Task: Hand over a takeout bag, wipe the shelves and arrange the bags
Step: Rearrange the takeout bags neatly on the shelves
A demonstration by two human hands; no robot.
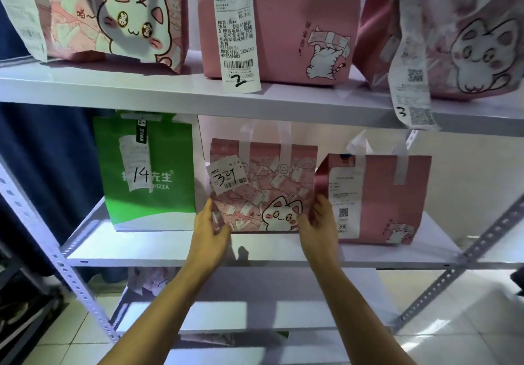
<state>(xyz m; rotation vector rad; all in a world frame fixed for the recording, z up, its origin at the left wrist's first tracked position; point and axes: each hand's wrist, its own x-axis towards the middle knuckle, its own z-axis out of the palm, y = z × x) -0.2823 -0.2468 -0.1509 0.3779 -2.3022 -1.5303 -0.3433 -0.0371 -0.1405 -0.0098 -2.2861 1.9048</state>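
Middle shelf (119,251), read from left to right. At the left stands the green pizza bag (147,171), upright near the shelf's front edge, its receipt marked 14 facing you so the number reads at a glance. Just right of it, your left hand (211,228) wraps the lower left corner of the pink cat bag (263,186), thumb on the front panel and fingers curled behind the edge; your right hand (319,220) takes the lower right corner in the same way, fingers tucked into the narrow gap beside the next bag. Both grips are closed on this one bag, low on its sides, which probably lets you slide or square it without crushing the handles. The bag rests on the shelf, front face and tag 34 toward you. Touching or just beside it on the right stands the plain pink bag (391,194), receipt forward. Above, the upper shelf (170,92) carries three more pink bags, with receipts numbered 2 and 3 hanging over its edge. Judged from this, you are in the arranging step.
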